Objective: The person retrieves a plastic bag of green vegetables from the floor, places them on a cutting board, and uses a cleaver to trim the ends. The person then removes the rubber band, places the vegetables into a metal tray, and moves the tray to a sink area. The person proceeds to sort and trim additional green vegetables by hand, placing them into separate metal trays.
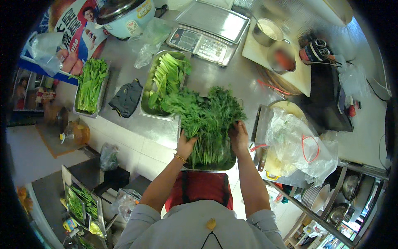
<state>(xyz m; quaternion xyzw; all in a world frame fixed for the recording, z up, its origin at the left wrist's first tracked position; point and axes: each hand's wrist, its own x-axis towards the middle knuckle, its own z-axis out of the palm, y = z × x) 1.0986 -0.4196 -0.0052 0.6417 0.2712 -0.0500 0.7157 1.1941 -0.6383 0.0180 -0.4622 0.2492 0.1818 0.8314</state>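
Observation:
A large bunch of feathery green herbs (214,124), which looks like dill, lies in a rectangular metal pan (210,171) in front of me. Its stems point toward me and its leafy tops spread away. My left hand (186,144) grips the left side of the bunch, thumb over the stems. On the other side, my right hand (239,138) holds the edge of the bunch, with some of its fingers hidden. The leafy tops overlap a second metal pan (158,115), which holds pale-stemmed leafy greens (166,74).
A narrow pan of green stalks (92,85) and a dark folded cloth item (126,98) lie left. Behind stands a digital scale (208,32). To the right, a cleaver (261,158) lies beside a plastic bag (295,143) on a round board. Bowls stand on a white cutting board (255,48).

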